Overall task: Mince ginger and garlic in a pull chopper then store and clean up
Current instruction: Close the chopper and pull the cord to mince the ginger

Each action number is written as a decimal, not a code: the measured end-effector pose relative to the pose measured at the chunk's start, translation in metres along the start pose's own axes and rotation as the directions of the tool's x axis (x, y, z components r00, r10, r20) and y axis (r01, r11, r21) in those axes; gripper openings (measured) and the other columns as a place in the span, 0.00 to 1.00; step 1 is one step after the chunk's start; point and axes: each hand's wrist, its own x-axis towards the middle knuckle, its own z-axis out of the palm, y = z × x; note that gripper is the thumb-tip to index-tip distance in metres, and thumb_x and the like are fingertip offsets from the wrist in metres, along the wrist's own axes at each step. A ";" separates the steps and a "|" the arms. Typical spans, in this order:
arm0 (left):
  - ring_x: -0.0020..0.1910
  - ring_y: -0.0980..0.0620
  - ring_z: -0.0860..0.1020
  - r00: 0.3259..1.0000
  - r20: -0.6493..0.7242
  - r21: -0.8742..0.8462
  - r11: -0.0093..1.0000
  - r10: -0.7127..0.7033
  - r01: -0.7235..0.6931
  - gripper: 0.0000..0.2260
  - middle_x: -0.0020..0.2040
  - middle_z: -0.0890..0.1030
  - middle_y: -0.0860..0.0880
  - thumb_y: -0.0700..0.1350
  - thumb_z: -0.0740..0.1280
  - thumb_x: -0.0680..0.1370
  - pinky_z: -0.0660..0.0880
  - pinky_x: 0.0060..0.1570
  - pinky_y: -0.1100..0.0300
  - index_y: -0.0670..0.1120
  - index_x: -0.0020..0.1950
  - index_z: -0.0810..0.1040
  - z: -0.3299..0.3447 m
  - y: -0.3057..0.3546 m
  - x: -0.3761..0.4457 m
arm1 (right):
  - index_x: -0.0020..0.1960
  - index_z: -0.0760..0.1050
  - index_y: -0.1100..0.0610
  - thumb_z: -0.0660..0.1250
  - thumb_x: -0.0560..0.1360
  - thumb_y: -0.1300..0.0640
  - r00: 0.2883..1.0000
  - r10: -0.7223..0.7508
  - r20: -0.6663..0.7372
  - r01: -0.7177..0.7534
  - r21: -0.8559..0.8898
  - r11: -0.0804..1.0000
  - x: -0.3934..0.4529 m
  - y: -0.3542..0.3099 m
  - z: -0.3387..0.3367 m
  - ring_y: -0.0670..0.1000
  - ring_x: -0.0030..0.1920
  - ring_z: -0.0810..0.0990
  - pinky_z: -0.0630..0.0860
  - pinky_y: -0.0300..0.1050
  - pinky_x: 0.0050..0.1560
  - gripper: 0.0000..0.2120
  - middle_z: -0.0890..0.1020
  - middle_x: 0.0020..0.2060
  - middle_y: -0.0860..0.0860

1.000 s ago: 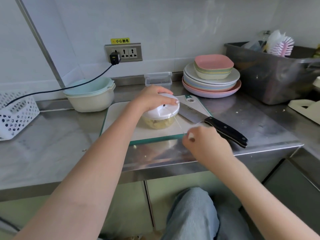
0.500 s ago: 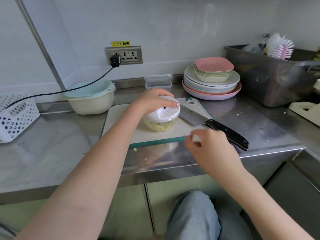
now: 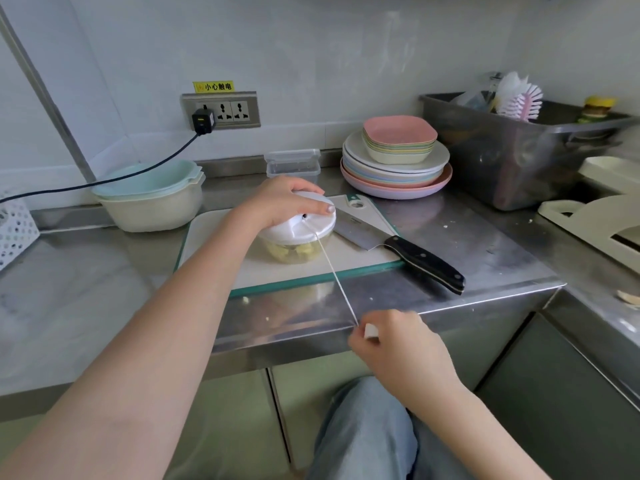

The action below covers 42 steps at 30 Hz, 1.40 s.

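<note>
A knife (image 3: 398, 247) lies beside the chopper (image 3: 298, 237), which holds yellow bits and is pressed by the left hand (image 3: 280, 202), while its cord handle (image 3: 370, 330) is pinched by the right hand (image 3: 398, 348).

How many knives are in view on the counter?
1. The knife lies right of the chopper, blade on the cutting board, black handle overhanging onto the counter. Others may sit hidden inside the bin.
</note>
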 end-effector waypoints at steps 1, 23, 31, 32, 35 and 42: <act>0.55 0.56 0.76 1.000 0.001 0.000 1.000 -0.001 0.001 0.22 0.54 0.78 0.62 0.66 0.74 0.60 0.72 0.59 0.56 0.65 0.52 0.81 0.000 0.001 -0.001 | 0.35 0.69 0.56 0.60 0.76 0.50 0.995 -0.032 -0.091 0.038 0.068 0.997 0.011 -0.008 -0.004 0.56 0.32 0.67 0.66 0.44 0.31 0.13 0.70 0.29 0.51; 0.49 0.59 0.79 0.999 0.045 -0.026 1.000 0.019 -0.017 0.19 0.51 0.82 0.58 0.60 0.76 0.65 0.73 0.52 0.61 0.61 0.55 0.81 -0.001 0.001 -0.001 | 0.40 0.73 0.54 0.61 0.76 0.50 0.969 -0.112 -0.221 0.148 0.154 0.977 0.074 -0.031 0.000 0.57 0.33 0.70 0.65 0.43 0.33 0.10 0.69 0.28 0.51; 0.49 0.57 0.78 0.996 0.083 -0.014 1.000 0.022 -0.021 0.19 0.52 0.81 0.56 0.59 0.76 0.66 0.73 0.53 0.60 0.62 0.56 0.80 -0.002 0.004 -0.002 | 0.36 0.66 0.53 0.58 0.75 0.48 0.994 0.034 0.101 -0.013 -0.198 0.980 0.009 0.026 -0.023 0.56 0.37 0.70 0.69 0.42 0.38 0.13 0.68 0.32 0.48; 0.48 0.57 0.78 0.996 0.084 -0.014 1.000 0.024 -0.023 0.18 0.52 0.81 0.56 0.59 0.76 0.67 0.73 0.52 0.60 0.63 0.56 0.80 -0.002 0.004 -0.003 | 0.33 0.65 0.54 0.59 0.75 0.48 0.996 0.019 0.092 -0.007 -0.127 0.992 0.013 0.021 -0.027 0.56 0.35 0.70 0.68 0.41 0.36 0.14 0.68 0.31 0.49; 0.48 0.57 0.79 0.995 0.093 -0.015 1.000 0.023 -0.021 0.17 0.53 0.81 0.57 0.59 0.76 0.67 0.74 0.52 0.59 0.63 0.55 0.80 -0.002 0.005 -0.005 | 0.30 0.66 0.53 0.63 0.74 0.50 0.988 -0.071 -0.138 0.092 0.155 0.984 0.044 -0.003 -0.039 0.53 0.27 0.68 0.64 0.40 0.29 0.16 0.68 0.25 0.49; 0.45 0.58 0.79 0.995 0.096 -0.056 0.998 0.035 -0.029 0.19 0.53 0.81 0.57 0.54 0.76 0.68 0.73 0.46 0.63 0.57 0.58 0.81 -0.001 0.009 -0.008 | 0.41 0.73 0.51 0.60 0.77 0.47 0.998 -0.047 -0.037 0.049 0.056 0.997 0.062 -0.009 -0.023 0.54 0.34 0.72 0.69 0.42 0.36 0.11 0.75 0.34 0.49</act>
